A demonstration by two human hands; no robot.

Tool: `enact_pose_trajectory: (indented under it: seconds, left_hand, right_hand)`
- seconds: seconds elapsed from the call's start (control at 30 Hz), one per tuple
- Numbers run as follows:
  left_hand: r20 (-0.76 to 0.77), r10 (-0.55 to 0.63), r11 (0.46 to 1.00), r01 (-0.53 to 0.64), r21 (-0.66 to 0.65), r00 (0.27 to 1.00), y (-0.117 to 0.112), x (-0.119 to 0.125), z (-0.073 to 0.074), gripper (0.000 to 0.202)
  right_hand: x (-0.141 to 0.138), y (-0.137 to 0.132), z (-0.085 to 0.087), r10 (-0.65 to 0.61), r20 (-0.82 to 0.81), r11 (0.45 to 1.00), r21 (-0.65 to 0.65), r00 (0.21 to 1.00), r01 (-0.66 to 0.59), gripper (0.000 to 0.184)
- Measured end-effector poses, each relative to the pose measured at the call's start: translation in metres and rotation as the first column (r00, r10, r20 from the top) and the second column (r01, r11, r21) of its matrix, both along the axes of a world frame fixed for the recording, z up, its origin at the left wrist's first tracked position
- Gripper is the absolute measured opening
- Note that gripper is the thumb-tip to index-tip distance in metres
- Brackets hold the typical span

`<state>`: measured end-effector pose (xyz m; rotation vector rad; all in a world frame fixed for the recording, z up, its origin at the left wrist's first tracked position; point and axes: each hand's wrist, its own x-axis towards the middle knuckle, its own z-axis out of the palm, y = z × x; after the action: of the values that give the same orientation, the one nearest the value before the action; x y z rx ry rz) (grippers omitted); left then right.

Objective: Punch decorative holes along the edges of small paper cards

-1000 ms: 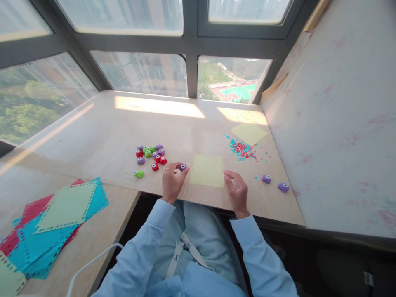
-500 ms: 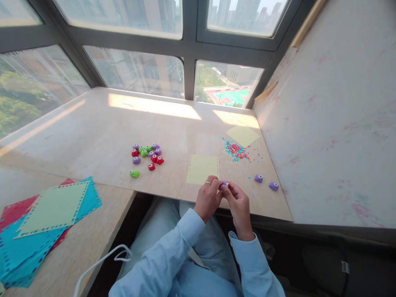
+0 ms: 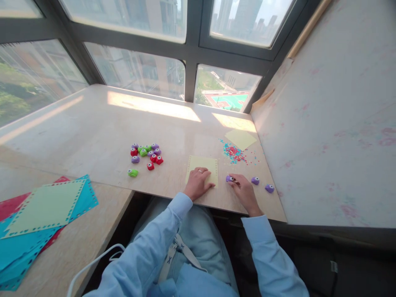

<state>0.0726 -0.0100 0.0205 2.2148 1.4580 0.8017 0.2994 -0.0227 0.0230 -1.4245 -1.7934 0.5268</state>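
Observation:
My left hand (image 3: 197,183) rests on the near part of a pale yellow paper square (image 3: 202,165) with punched holes along its left and right edges; its fingers are curled loosely on the sheet. Fingertips of my right hand (image 3: 244,190) pinch a small purple paper punch (image 3: 229,178) that sits on the table right of the sheet. Two more purple punches (image 3: 255,180) (image 3: 269,188) lie further right.
A cluster of several red, green and purple punches (image 3: 145,153) lies left of centre, one green punch (image 3: 133,173) apart. Punched confetti (image 3: 234,153) and another yellow sheet (image 3: 240,138) lie at the back right. Punched blue, red and green sheets (image 3: 43,210) are stacked at left. A wall (image 3: 324,115) stands at right.
My left hand carried the purple punch from left of the yellow sheet to the right hand, then settled on the sheet. My right hand set the punch down right of the sheet.

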Motion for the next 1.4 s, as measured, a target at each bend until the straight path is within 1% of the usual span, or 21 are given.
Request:
enact_pose_trajectory:
  seconds: [0.13,0.37,0.53,0.73,0.83,1.1,1.23,1.4]
  left_hand:
    - [0.053,0.038,0.999,-0.037,-0.008,0.998,0.005,0.0,-0.007,0.025]
    - [0.048,0.03,0.999,-0.032,0.035,0.998,0.003,0.0,-0.009,0.027]
    - [0.029,0.018,0.999,-0.019,0.032,0.999,0.002,-0.001,-0.009,0.031]
    - [0.025,0.007,0.999,-0.008,0.037,1.0,0.002,-0.002,-0.012,0.035]
    - [0.031,0.006,0.999,-0.008,0.041,1.0,0.002,-0.002,-0.013,0.036]
    - [0.019,0.004,0.999,-0.005,0.04,1.0,0.001,-0.002,-0.013,0.037]
    - [0.013,0.004,0.999,-0.005,0.035,1.0,0.001,-0.002,-0.011,0.037]
    - [0.004,0.002,0.999,-0.002,0.039,1.0,0.0,-0.002,-0.009,0.037]
  right_hand:
    - [-0.001,0.012,-0.004,0.076,0.086,0.997,-0.006,0.993,-0.075,0.027]
    - [-0.01,0.022,-0.007,0.152,0.065,0.988,-0.003,0.986,-0.152,0.027]
    - [-0.012,0.026,-0.009,0.165,0.02,0.986,-0.018,0.986,-0.164,0.027]
    - [-0.009,0.026,-0.01,0.178,0.017,0.984,-0.024,0.984,-0.177,0.028]
    - [-0.008,0.027,-0.011,0.186,0.029,0.982,-0.027,0.982,-0.185,0.029]
    - [-0.006,0.033,-0.01,0.24,0.124,0.97,-0.055,0.963,-0.235,0.033]
    - [-0.007,0.037,-0.007,0.266,0.129,0.963,-0.073,0.955,-0.259,0.034]
    - [-0.014,0.036,-0.004,0.269,0.108,0.962,-0.072,0.957,-0.263,0.029]
